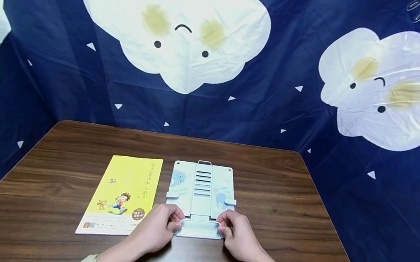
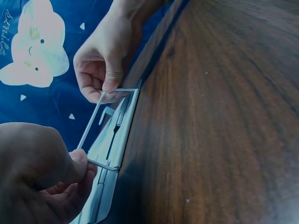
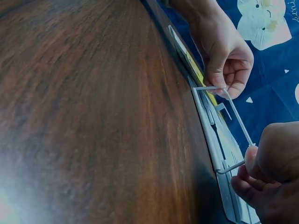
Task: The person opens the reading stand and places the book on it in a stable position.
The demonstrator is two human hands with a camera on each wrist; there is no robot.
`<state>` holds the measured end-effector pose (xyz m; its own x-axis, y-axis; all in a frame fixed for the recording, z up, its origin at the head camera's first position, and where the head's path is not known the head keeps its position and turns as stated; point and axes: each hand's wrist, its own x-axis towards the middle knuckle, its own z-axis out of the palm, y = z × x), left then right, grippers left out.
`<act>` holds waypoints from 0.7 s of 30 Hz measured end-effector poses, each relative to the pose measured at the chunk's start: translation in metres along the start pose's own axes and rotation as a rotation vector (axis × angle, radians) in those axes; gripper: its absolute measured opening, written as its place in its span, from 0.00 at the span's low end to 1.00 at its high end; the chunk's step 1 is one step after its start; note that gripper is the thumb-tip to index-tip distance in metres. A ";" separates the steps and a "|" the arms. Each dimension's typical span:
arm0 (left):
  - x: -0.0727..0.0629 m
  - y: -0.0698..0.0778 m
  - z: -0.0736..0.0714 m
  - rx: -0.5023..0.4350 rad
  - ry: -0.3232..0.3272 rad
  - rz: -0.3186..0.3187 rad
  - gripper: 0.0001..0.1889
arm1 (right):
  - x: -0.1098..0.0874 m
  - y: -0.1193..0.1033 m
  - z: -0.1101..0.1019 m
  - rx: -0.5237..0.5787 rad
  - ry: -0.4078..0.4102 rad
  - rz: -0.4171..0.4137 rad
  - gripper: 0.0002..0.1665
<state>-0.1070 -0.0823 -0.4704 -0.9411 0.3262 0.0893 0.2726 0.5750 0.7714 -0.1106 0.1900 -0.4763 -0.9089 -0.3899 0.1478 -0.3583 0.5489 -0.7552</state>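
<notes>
A pale folding book stand [image 1: 185, 178] with blue cartoon prints lies flat on the table, its slotted middle strip facing up. At its near edge a white wire support [image 2: 88, 125] is raised at an angle from the stand. The thumb and fingers of my left hand [image 1: 157, 228] pinch one corner of this wire. My right hand [image 1: 241, 238] pinches the opposite corner in the same way. In the right wrist view the wire bar [image 3: 240, 119] spans the gap between both hands. Small page clips [image 1: 230, 202] stick out at the stand's sides.
A yellow book [image 1: 130, 182] with a cartoon child on its cover lies left of the stand, partly behind my left hand. Both rest on a dark brown wooden table [image 1: 281, 220]. A blue cloth [image 1: 286, 112] with white clouds hangs behind and around it.
</notes>
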 end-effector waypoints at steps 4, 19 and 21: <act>-0.002 0.000 0.001 -0.002 0.019 0.020 0.13 | -0.003 0.003 0.001 0.011 0.014 -0.028 0.17; -0.004 -0.004 0.003 -0.004 0.043 0.078 0.13 | -0.005 0.007 0.000 0.001 0.038 -0.104 0.17; -0.003 -0.005 0.001 -0.023 0.015 0.069 0.11 | -0.002 0.005 -0.004 0.025 -0.005 -0.069 0.14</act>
<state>-0.1055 -0.0853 -0.4750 -0.9233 0.3529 0.1517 0.3320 0.5344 0.7773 -0.1112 0.1970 -0.4778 -0.8811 -0.4300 0.1969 -0.4146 0.5020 -0.7590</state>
